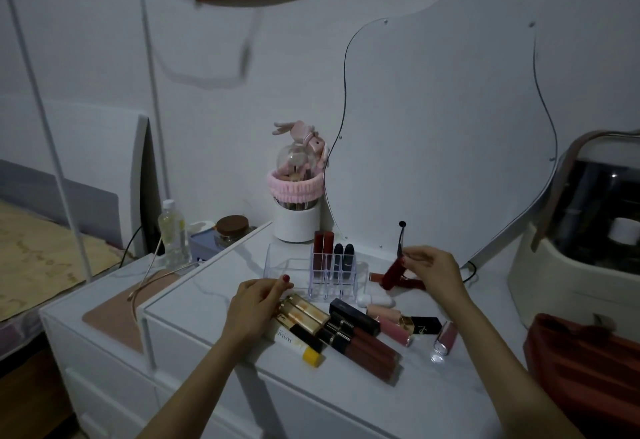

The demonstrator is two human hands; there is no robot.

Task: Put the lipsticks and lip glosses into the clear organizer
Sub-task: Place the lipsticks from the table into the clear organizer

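The clear organizer (298, 272) stands on the white dresser top (346, 386), with two dark red lip glosses (322, 248) and two black lipsticks (343, 255) upright in its back slots. My right hand (433, 269) pinches a dark red lipstick (393, 272) to the right of the organizer, tilted, just above the surface. My left hand (256, 303) rests on the gold-capped tubes (301, 310) in front of the organizer, fingers curled round one. Several more tubes lie loose: dark brown glosses (363, 345), pink ones (391, 324), a black and gold lipstick (420, 324).
A wavy mirror (450, 127) leans behind. A white cup with a pink headband (296, 210) stands at the back, a cream cosmetics case (581, 231) at the right, a red pouch (581, 369) at the near right. A bottle (169, 231) and a jar (232, 231) stand on the lower left unit.
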